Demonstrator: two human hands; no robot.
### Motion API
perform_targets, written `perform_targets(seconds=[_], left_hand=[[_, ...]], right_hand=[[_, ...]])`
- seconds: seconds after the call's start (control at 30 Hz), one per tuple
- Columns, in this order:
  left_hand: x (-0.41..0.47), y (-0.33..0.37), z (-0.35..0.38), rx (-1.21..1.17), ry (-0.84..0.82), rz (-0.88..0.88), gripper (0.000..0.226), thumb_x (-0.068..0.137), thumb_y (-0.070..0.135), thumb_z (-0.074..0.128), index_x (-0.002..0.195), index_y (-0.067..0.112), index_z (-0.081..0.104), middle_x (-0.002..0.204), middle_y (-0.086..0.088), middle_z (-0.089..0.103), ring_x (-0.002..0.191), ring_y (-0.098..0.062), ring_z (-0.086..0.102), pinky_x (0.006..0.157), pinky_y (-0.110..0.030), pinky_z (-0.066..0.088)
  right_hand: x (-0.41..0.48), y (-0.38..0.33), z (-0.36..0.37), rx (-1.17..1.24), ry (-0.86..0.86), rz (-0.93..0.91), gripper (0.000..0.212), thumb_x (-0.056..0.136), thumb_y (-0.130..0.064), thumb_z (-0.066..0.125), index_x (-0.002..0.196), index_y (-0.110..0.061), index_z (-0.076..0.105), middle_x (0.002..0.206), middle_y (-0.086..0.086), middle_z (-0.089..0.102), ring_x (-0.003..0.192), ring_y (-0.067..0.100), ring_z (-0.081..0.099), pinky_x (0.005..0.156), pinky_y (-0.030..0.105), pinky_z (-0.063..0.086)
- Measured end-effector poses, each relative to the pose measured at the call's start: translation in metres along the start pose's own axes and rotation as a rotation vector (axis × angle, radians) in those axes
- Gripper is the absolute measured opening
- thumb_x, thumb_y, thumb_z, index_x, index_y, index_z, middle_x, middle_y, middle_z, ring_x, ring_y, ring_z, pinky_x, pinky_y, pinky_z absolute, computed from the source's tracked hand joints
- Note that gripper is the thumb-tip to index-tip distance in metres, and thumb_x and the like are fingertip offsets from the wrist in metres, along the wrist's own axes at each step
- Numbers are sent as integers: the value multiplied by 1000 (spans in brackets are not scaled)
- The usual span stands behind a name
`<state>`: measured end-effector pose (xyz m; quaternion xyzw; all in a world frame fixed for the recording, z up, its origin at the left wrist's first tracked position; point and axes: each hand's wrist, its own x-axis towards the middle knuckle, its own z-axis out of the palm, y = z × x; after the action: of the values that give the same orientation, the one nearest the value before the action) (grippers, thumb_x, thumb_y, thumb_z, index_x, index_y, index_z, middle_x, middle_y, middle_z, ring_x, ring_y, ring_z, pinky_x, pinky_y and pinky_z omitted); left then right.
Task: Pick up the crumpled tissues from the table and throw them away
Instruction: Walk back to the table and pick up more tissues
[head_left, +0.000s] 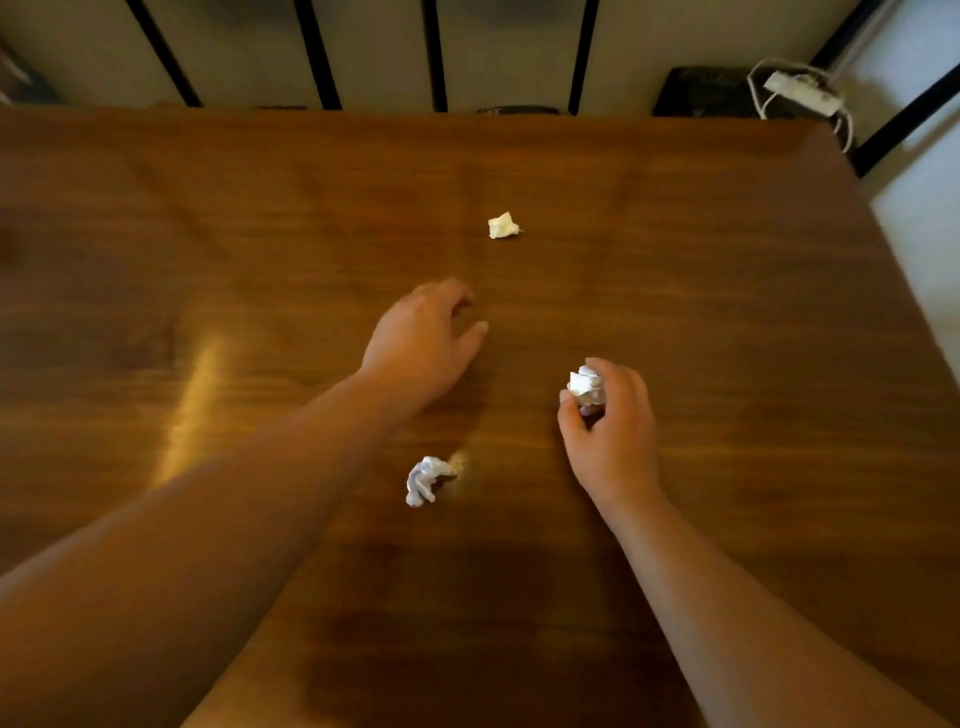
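Right hand (608, 426) is what I look at first: its fingers and thumb are curled round a crumpled white tissue, the held tissue (586, 385), which sticks out at the top of the grip between the thumb and the forefinger. This hand is low over the counter (208, 234), right of the middle; I cannot tell if it rests on the wood.

On the other side, my left hand (421, 343) reaches forward over the middle of the counter. Its fingers are loosely bent, the thumb stands out to the right side, and it holds nothing. It is a little blurred, so I cannot say if the fingertips touch the surface.

Two more crumpled tissues lie free on the wood. The far tissue (503, 225) is beyond the left hand, apart from its fingertips. The near tissue (426, 480) lies closer to me, between the two forearms, and no hand touches it.

The counter is dark brown wood with a bright reflection on its left part. Behind its far edge I see black vertical bars (435, 52) before a pale wall. At the far right corner there is a white power strip (802, 93) with its cable, beside a dark flat object (701, 91) that I cannot identify.
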<state>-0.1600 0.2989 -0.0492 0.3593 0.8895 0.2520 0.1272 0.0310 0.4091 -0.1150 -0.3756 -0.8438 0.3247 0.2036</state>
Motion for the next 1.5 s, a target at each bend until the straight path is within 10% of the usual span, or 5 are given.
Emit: perform_targets(seconds=[0.53,0.73,0.97,1.23,1.5], left_hand=[[167,4,43,291,-62,49,45,92,36,58,135,28,47,135,-10,48,119,-32,52,89,-41,49],[141,-3,24,98,-129,-14,19,90,41,61,105,29,63,103,0,62,82,-15,58,59,-26,44],[63,-36,-19,-291,-84,-93,9,78,34,77,77,34,68,98,10,67,86,-5,62,66,-20,45],[7,-71,-14,-86,-168,-29,15,76,35,78,74,44,65,138,10,53,122,-12,52,104,-42,43],[4,-74,9,208,-66,163,14,85,31,68,97,23,67,106,4,67,94,-13,58,77,-27,43]], right_hand=[[1,12,5,70,92,-118,37,86,-28,67,119,-16,57,113,-2,55,97,-16,48,69,-1,41],[3,10,4,50,62,-116,36,86,-29,67,119,-18,56,114,-5,54,98,-16,48,70,2,44],[3,9,3,25,40,-70,37,85,-29,68,120,-22,56,115,-4,54,101,-25,43,67,-5,38],[3,9,4,30,12,-36,41,86,-32,67,123,-26,53,121,-6,53,88,-7,50,60,2,36],[4,14,8,46,22,-33,42,86,-37,65,124,-29,50,120,-12,51,94,-15,46,65,3,35]])
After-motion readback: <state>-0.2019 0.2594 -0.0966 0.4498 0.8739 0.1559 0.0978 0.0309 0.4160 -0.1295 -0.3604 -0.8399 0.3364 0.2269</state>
